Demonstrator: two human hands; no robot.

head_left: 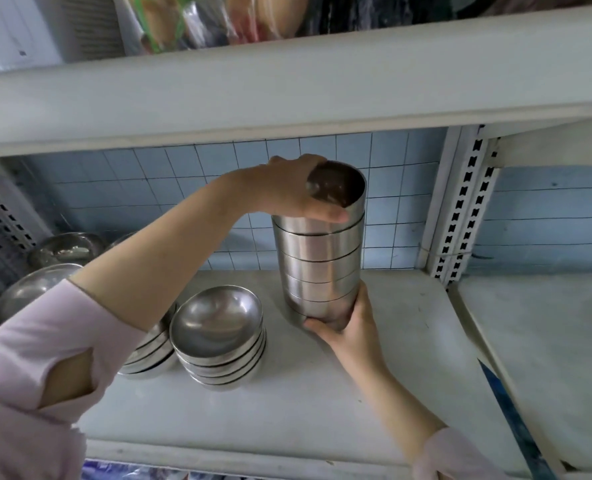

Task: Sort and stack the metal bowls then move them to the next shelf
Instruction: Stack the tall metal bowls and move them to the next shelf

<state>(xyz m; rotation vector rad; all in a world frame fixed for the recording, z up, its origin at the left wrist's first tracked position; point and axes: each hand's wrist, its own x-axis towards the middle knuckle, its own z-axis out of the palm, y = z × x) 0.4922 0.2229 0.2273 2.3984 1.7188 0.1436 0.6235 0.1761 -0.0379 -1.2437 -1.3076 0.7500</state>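
**Tall stack of bowls gripped top and bottom on the shelf**

While the head camera looks down into a white metal shelving unit, the tall stack of metal bowls (320, 258) stands upright near the back of the shelf (408, 358), toward its right side. The left hand (287, 190) is closed over the rim of the topmost bowl, thumb low against the side. The right hand (348, 327) wraps around the base of the stack, fingers curled beneath the lowest bowl; whether the base rests on the shelf or sits just off it cannot be told.

Left of the tall stack, well apart from it, a low stack of shallow bowls (218, 341) sits on the same shelf, with a second low stack (149, 355) just beside it, partly hidden by the left forearm. More metal dishes (66, 249) lie at the far left.

The shelf surface is pale grey and scuffed. Behind it runs a wall of small light-blue tiles (218, 168). A perforated white upright (460, 209) divides this bay from the neighbouring shelf (547, 341) on the right. An upper shelf board (287, 91) crosses overhead, carrying plastic-wrapped goods (218, 19).
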